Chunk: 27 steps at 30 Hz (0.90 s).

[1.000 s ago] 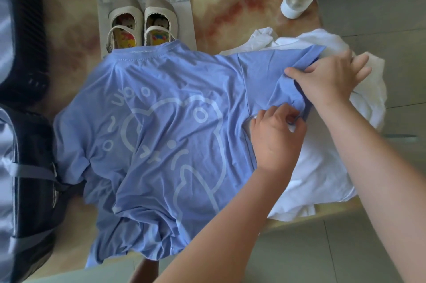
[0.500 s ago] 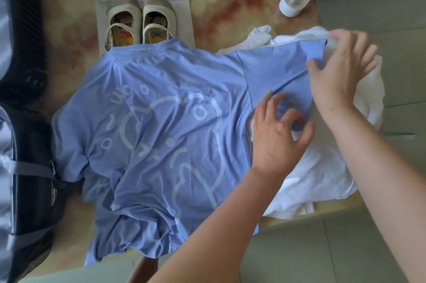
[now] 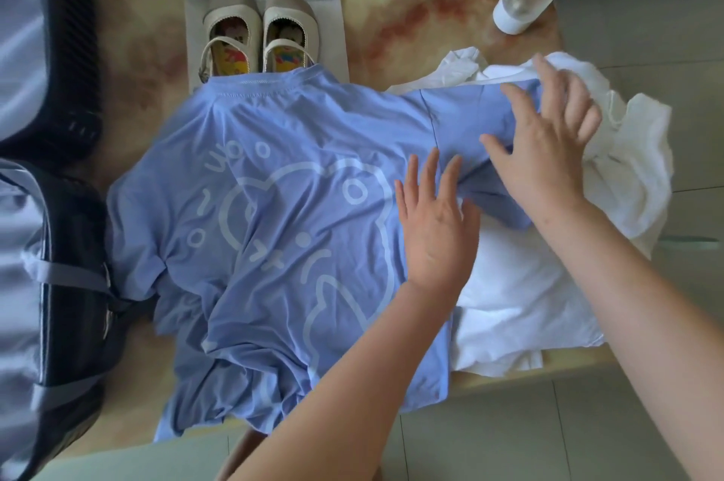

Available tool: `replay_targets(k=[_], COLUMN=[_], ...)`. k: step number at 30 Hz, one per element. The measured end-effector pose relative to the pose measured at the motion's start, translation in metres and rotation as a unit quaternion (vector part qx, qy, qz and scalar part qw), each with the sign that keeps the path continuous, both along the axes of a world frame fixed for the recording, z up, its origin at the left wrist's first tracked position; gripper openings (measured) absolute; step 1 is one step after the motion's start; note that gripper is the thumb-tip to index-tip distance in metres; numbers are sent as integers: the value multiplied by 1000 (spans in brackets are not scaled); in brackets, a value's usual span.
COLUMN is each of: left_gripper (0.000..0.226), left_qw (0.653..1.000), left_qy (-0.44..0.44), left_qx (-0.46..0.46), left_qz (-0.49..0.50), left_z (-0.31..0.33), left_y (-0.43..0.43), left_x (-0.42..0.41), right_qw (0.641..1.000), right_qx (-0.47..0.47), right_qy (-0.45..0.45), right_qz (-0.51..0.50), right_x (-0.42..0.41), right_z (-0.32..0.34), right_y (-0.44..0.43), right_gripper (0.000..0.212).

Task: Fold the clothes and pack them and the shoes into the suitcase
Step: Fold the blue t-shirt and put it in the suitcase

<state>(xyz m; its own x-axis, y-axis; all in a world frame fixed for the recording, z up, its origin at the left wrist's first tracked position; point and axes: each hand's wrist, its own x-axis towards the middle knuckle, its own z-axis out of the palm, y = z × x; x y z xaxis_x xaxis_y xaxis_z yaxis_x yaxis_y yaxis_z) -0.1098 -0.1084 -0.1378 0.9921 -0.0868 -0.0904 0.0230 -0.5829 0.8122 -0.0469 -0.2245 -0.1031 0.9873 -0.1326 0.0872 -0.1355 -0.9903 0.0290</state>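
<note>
**Folding barely begun:** open left hand (image 3: 435, 222) and right hand (image 3: 548, 151) flatten a light-blue printed T-shirt (image 3: 313, 206) on the marbled bench (image 3: 411, 2).
Right of it, a crumpled white garment (image 3: 529, 284); beyond its collar, beige strapped shoes (image 3: 258, 34); left, the dark hard-shell suitcase (image 3: 47, 245). None yet packed.

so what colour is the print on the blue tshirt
White line drawing, a cartoon bear outline with small circles, on the light blue t-shirt. The head view shows it clearly.

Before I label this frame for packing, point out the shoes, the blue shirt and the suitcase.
shoes (image 3: 231, 6): head view, toe of the shoe nearer the suitcase.
blue shirt (image 3: 297, 206): head view, middle of the white print.
suitcase (image 3: 66, 61): head view, ribbed black shell.
</note>
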Motion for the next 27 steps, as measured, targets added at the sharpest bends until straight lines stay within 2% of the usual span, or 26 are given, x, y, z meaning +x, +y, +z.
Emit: replay_targets(k=[3,5,9,11,14,17,27], left_gripper=[54,53,45,37,35,36,36], left_qw=[986,983,997,999,994,984,981], left_qy=[116,101,51,41,76,106,83], left_qx=[4,16,-33,-12,32,70,87], left_qz=[-123,-151,-36,6,72,125,153], left_z=[-15,-21,-21,-25,-32,-39,-45], left_y=[13,23,60,91,145,195,276], left_x=[12,21,42,54,74,93,159], right_qw=[996,997,999,996,986,981,967], right_qx=[9,2,37,64,94,122,176], right_qy=[83,71,23,48,120,136,164], right_qz=[-9,-13,23,46,68,67,81], right_x=[3,3,10,19,38,58,119], right_z=[-12,-15,-10,-12,-25,-40,-69], right_y=[1,3,26,44,74,104,169], right_gripper=[51,44,39,37,38,43,38])
